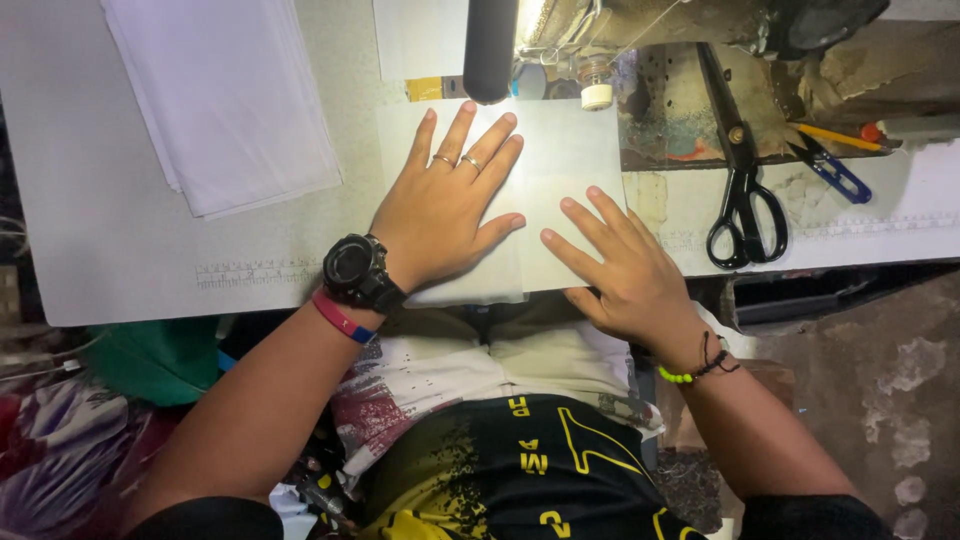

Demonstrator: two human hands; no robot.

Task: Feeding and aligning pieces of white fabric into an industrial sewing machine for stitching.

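My left hand (447, 207) lies flat, fingers spread, on a piece of white fabric (560, 165) in front of a sewing machine (600, 40). It wears two rings, and a black watch sits on the wrist. My right hand (620, 265) rests flat on the fabric's right near corner, fingers apart. The cloth lies under the machine's needle area, lit by its lamp. Neither hand grips anything.
A stack of white fabric (230, 100) lies at the back left of the grey table (100, 250). Black scissors (742, 190) lie right of the machine, with a small blue-handled snipper (835, 172) and a yellow pencil (840, 137) beyond. Green cloth (160, 355) hangs below the table's left edge.
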